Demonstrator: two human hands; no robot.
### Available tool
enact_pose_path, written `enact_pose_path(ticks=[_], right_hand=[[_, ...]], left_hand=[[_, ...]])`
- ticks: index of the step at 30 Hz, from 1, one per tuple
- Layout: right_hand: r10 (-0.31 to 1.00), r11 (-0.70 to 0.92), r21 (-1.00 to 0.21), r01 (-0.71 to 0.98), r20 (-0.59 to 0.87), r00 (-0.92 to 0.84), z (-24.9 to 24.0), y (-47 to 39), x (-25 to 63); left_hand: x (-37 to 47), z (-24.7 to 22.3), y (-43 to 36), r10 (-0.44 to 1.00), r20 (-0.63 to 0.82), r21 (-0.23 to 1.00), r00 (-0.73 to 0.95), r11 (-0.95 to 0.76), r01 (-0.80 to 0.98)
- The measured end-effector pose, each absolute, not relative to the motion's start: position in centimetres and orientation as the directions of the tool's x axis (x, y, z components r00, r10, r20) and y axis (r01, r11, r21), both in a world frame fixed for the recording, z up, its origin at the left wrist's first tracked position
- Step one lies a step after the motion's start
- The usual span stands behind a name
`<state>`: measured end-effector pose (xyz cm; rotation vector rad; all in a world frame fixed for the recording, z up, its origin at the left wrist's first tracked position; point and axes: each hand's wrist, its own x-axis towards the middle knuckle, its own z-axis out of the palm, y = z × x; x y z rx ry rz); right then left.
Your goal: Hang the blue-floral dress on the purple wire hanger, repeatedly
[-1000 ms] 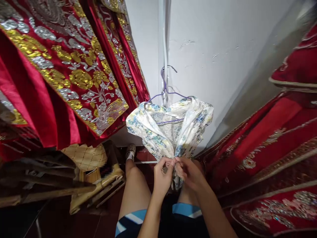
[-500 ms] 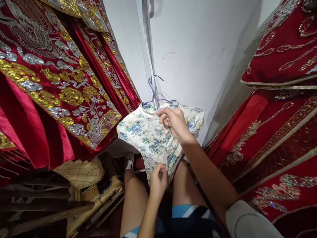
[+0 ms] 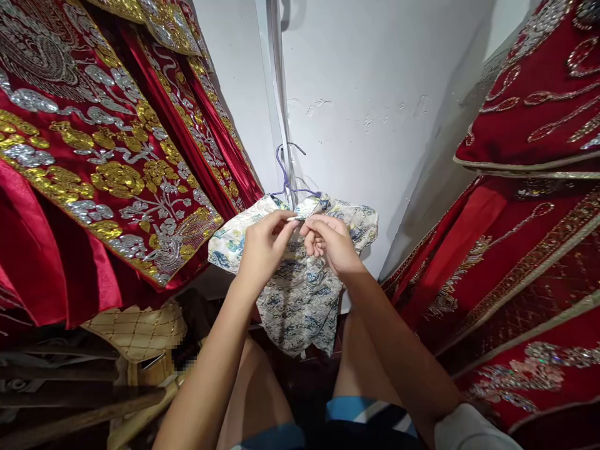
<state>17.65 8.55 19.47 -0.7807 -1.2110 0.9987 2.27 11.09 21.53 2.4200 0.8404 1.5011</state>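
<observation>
A white top with a blue and green floral print [image 3: 300, 306] hangs on a purple hanger [image 3: 284, 172] against the wall. My left hand [image 3: 269, 240] pinches the left side of its collar near the neck opening. Just beside it, my right hand [image 3: 330, 240] has thumb and fingers closed on the other side of the collar. The two hands' fingertips nearly meet at the front of the neckline. What exactly lies between the fingertips is too small to make out.
Red garments with gold and silver sequins [image 3: 117, 178] hang at the left. More red beaded garments [image 3: 525, 237] hang at the right. Wooden furniture with a quilted cream seat [image 3: 140, 331] stands at the lower left. A white wall [image 3: 365, 75] is behind.
My left hand has moved up from the lower front of the top to the collar. My right hand stays at the neckline. The top's lower part now hangs down freely.
</observation>
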Motion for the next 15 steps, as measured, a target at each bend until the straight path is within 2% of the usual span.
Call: enact_pose_path(ticks=[4,8,11,15], right_hand=[[0.905,0.424,-0.892,-0.158,0.409,0.117,16.9,10.1,17.5],[0.899,0.430,-0.897,-0.099,0.416,0.133,14.8,11.5,16.4],[0.903,0.406,-0.914,-0.012,0.400,0.160,13.9,11.8,16.1],[0.902,0.383,-0.923,0.043,0.384,0.196,11.9,10.2,16.7]], left_hand=[[3.1,22.3,11.5,0.478,0.803,0.286,0.355,-0.833,0.474],[2.7,21.7,10.9,0.447,0.859,0.255,0.248,-0.796,0.550],[2.1,21.9,11.0,0.422,0.899,0.301,0.117,-0.791,0.533],[-0.8,22.6,12.8,0.435,0.880,0.475,-0.191,-0.789,0.391]])
